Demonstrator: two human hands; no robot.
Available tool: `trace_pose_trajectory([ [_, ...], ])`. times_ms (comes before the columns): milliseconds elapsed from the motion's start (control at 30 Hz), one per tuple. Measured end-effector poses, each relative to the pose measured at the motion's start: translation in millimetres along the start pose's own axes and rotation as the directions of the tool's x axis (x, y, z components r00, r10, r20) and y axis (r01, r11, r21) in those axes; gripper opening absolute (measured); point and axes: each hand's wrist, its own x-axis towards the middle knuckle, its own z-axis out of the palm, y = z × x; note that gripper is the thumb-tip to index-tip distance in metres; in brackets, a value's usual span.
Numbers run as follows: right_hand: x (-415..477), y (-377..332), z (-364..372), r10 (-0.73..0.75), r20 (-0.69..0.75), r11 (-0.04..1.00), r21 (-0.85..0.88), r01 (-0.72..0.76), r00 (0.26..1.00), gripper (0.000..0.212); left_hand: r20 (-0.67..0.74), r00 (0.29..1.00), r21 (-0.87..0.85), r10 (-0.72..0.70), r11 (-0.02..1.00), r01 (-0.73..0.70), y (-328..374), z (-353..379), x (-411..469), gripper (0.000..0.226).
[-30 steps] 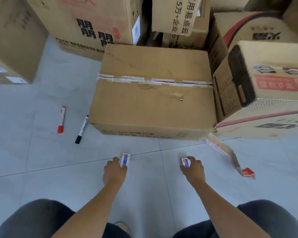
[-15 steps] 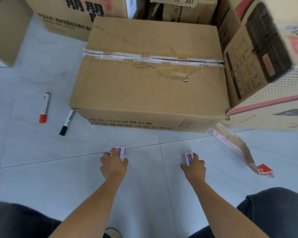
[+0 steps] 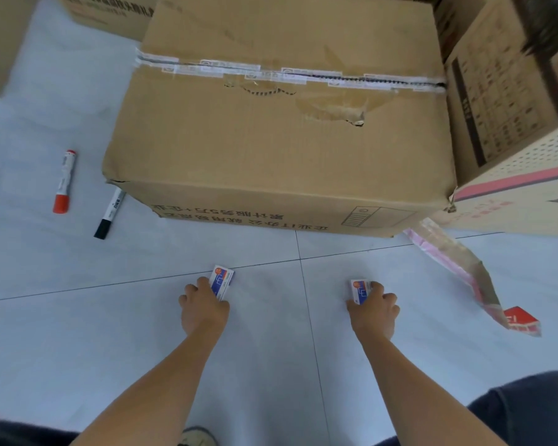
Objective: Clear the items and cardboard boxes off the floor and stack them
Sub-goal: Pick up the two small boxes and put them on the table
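My left hand [image 3: 203, 309] grips a small white, blue and orange box [image 3: 221, 280] just above the grey tiled floor. My right hand [image 3: 372, 310] grips a second small box of the same kind [image 3: 360, 289], a little to the right. Right in front of both hands stands a large taped cardboard box [image 3: 281, 123] on the floor. A red-capped marker [image 3: 64, 181] and a black-capped marker [image 3: 109, 214] lie on the floor to the left of that box.
A printed cardboard box [image 3: 509, 130] stands at the right, touching the large one. A torn pink-edged cardboard strip [image 3: 464, 272] lies on the floor at the right. More boxes [image 3: 103, 11] stand at the back and far left. My knees frame the bottom corners.
Both hands have lifted the small boxes slightly off the floor and tilted them. My head has moved closer to the large cardboard box, which fills more of the view.
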Motion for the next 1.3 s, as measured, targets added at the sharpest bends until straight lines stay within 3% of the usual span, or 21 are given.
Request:
trace_pose_trajectory([
  [300,-9.7,-8.6,8.3,-0.032,0.084,0.999,0.003,0.032,0.996,0.052,0.027,0.999,0.004,0.021,1.0,-0.022,6.5,3.5,-10.1,0.043],
  [567,-124.9,-4.2,-29.4,-0.029,0.171,0.969,0.248,-0.014,0.985,0.054,0.084,0.992,0.023,0.097,0.995,-0.099,16.0,-54.4,-83.4,0.044],
  [700,-205.9,1.2,-90.3,0.048,0.167,0.936,0.337,-0.103,0.985,0.055,0.145,0.971,0.037,0.189,0.98,-0.196,28.9,-117.0,-154.7,0.038],
  [933,-309.4,2.3,-220.6,0.079,0.082,0.891,0.441,-0.107,0.993,0.055,0.191,0.932,0.052,0.308,0.945,-0.323,62.1,-231.9,-260.6,0.025],
  [1100,-368.9,6.3,-305.9,0.072,0.019,0.906,0.418,-0.073,0.997,0.054,0.222,0.877,0.078,0.425,0.889,-0.451,92.2,-299.9,-340.2,0.026],
  [1300,-425.3,16.9,-404.5,0.108,-0.09,0.916,0.396,-0.064,0.99,0.052,0.226,0.797,-0.034,0.56,0.822,-0.568,144.5,-364.8,-409.1,0.011],
])
